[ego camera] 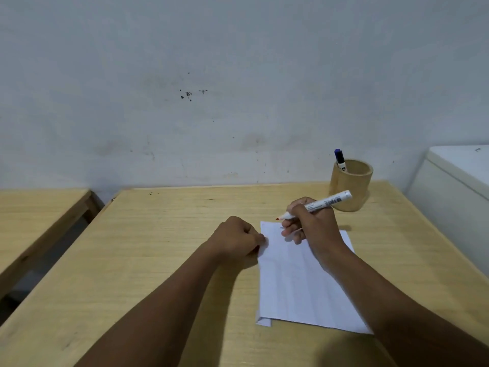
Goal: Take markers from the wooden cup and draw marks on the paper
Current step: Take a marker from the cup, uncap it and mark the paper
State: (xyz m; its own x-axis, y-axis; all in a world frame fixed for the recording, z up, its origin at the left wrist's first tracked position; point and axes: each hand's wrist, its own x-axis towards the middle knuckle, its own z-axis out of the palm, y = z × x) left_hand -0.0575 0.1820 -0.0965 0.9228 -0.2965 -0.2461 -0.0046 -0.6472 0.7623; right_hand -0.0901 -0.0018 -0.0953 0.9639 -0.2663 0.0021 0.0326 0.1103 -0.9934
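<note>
A white sheet of paper (299,282) lies on the wooden table (158,247), right of centre. My right hand (312,223) grips an uncapped white marker (317,205); its red tip hovers at the paper's far left corner. My left hand (238,239) is closed in a fist at the paper's left edge, and its fingers pinch that edge. What else it holds is hidden. A wooden cup (350,185) stands at the table's far right, behind my right hand. One blue-capped marker (340,160) sticks up from it.
A second wooden table (34,221) stands to the left, with a gap between the two. A white cabinet or appliance (455,186) sits close to the table's right edge. A stained pale wall rises right behind the table.
</note>
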